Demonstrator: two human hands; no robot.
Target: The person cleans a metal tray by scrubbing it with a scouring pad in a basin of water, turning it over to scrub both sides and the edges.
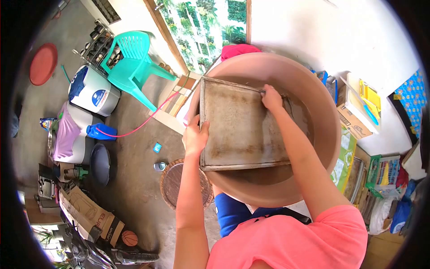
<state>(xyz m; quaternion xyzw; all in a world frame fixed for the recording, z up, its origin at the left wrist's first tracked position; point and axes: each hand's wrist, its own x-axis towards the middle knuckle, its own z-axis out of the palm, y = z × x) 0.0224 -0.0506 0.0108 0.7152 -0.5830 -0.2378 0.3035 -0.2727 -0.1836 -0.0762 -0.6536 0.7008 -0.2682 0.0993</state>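
A large brown tub (pixel 329 152) with murky water inside stands in front of me. Over the water lies a flat rectangular framed panel (pixel 242 125), stained brown, its right part down in the tub. My left hand (pixel 196 136) grips the panel's left edge near the tub's rim. At the panel's upper edge, my right hand (pixel 272 98) is closed, fingers pressed together; something thin and dark shows at its fingertips, too small to name.
Left of the tub are a green plastic chair (pixel 130 69), a white washing machine (pixel 101 96), a blue container (pixel 102 131) and a round woven stool (pixel 186 184). A pink hose (pixel 143 124) crosses the floor. Boxes (pixel 354 116) and a green basket (pixel 383 175) stand right.
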